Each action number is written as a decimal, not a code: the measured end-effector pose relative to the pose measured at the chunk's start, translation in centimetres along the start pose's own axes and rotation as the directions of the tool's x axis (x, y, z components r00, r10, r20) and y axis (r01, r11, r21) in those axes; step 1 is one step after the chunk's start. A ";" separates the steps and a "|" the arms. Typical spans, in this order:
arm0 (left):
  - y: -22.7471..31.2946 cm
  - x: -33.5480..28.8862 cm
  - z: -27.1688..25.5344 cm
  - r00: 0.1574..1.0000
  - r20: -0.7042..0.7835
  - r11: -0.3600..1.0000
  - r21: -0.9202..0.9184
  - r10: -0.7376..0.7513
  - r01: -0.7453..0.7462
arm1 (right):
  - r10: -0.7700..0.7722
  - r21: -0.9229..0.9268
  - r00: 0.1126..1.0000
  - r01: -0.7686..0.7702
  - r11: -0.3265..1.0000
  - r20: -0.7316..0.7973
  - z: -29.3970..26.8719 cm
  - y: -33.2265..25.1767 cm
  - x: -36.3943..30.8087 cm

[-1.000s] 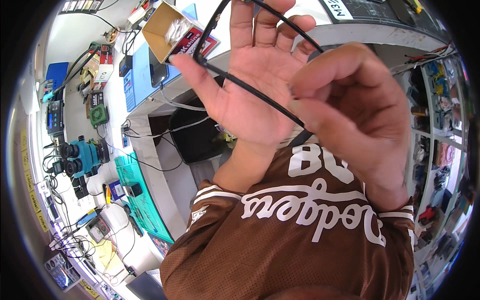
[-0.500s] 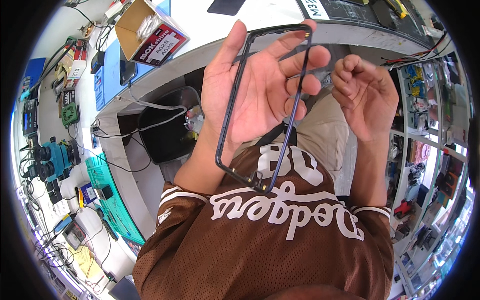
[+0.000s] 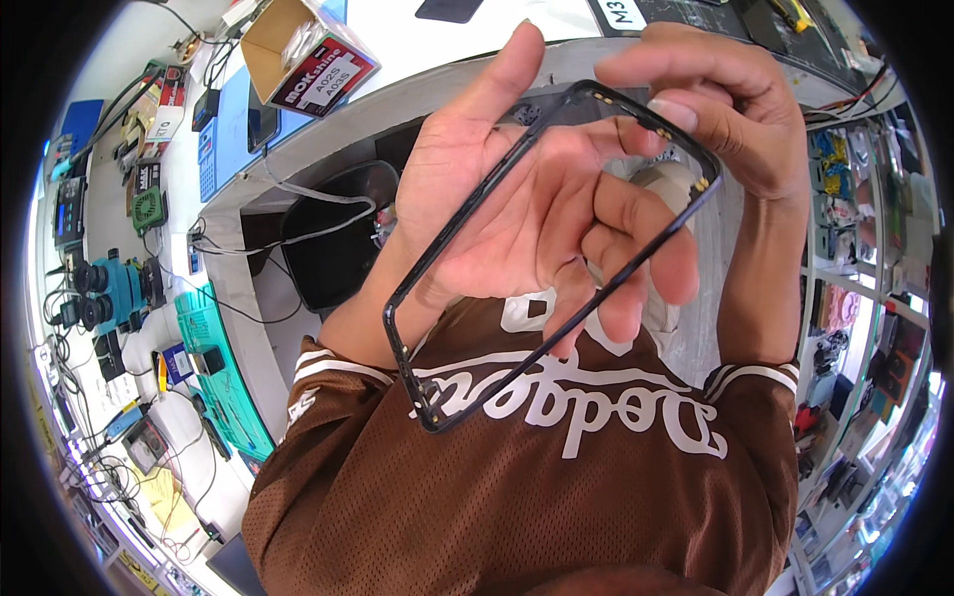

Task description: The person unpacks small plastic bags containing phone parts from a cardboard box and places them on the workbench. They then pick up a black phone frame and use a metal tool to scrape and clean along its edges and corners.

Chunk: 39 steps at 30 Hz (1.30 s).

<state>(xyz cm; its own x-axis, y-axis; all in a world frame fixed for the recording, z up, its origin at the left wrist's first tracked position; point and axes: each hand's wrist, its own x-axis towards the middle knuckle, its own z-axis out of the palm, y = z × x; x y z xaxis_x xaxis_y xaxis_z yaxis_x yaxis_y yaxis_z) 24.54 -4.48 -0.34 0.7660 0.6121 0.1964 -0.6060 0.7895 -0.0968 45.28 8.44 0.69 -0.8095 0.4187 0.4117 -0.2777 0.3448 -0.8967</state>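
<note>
A thin black phone frame (image 3: pixel 480 199), an open rectangle with small gold-coloured contacts at its corners, hangs tilted over my chest. My left hand (image 3: pixel 517 219) lies palm up behind it, thumb stretched out. Its fingers curl around the frame's right long side and keep hold of it. At the upper right end, my right hand (image 3: pixel 730 109) pinches the short edge between thumb and bent fingers. Through the frame's opening my left palm and part of my brown shirt (image 3: pixel 537 497) show.
Beyond my hands runs a white workbench (image 3: pixel 417 55) with an open cardboard box (image 3: pixel 318 70), a dark phone (image 3: pixel 263 124) and a flat dark panel (image 3: pixel 449 8). Leftward stand a teal microscope (image 3: pixel 109 293), cables and a green mat (image 3: pixel 224 372). Stocked shelves (image 3: pixel 835 268) line the right. Below is a black bin (image 3: pixel 328 258).
My right hand has moved up and left onto the frame's upper end. The frame has turned clockwise, its upper end swinging right, and my left thumb has shifted right.
</note>
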 end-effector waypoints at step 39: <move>-1.1 1.3 3.9 0.364 0.405 -0.209 0.857 0.839 -0.470 | -0.398 -0.746 0.915 0.308 0.590 0.063 0.5 -9.2 1.2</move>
<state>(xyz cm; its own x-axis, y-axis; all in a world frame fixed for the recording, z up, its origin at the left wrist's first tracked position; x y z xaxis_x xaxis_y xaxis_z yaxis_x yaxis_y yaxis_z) 25.31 -4.71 3.84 -0.3159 0.8670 0.3853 -0.4171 -0.4916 0.7644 46.64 5.31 9.38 -0.6632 0.1927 0.7232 -0.0275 0.9594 -0.2809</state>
